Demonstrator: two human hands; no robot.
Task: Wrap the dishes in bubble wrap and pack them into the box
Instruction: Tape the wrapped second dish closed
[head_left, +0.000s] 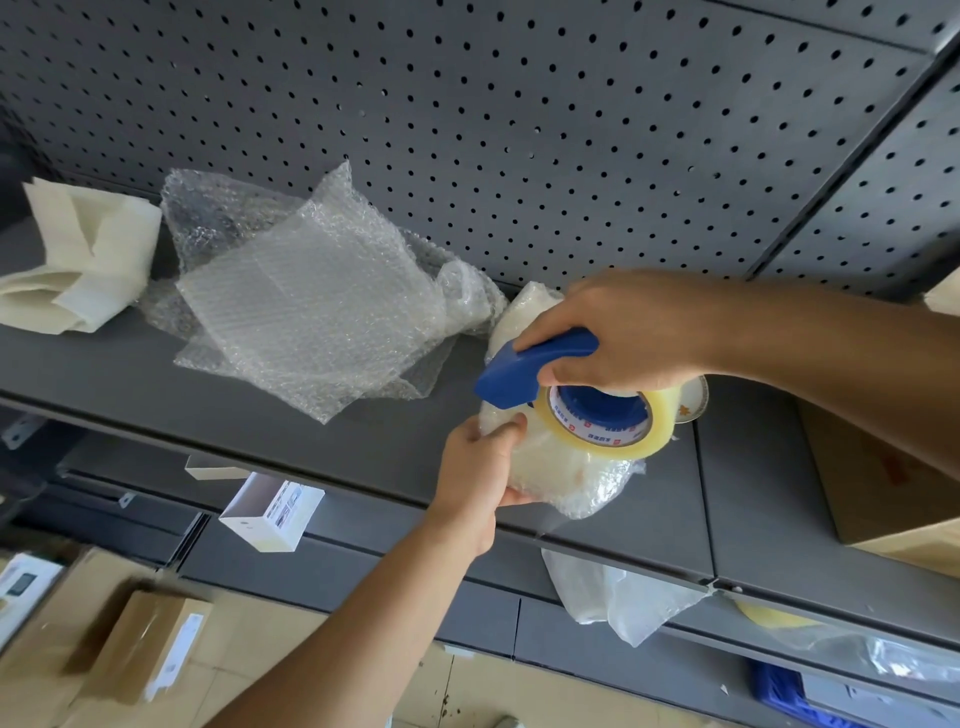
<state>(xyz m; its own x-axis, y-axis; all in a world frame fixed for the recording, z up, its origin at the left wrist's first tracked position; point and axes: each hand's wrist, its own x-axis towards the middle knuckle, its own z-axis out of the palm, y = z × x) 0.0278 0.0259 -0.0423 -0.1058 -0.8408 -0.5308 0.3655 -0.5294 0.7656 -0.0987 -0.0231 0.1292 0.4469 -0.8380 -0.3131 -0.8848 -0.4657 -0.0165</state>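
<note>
Here the bubble-wrapped dish (566, 467) is pinched by the left hand (483, 467); at its 12 o'clock, the tape dispenser (540, 366) is gripped by the right hand (623, 332).

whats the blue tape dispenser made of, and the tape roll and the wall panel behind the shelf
Tape dispenser: looks like moulded plastic, solid blue with a smooth, slightly glossy surface and rounded edges.
Tape roll: clear yellowish plastic film, shiny, wound on a printed core, likely cardboard.
Wall panel: probably painted sheet metal, matte grey with regular punched holes.
</note>
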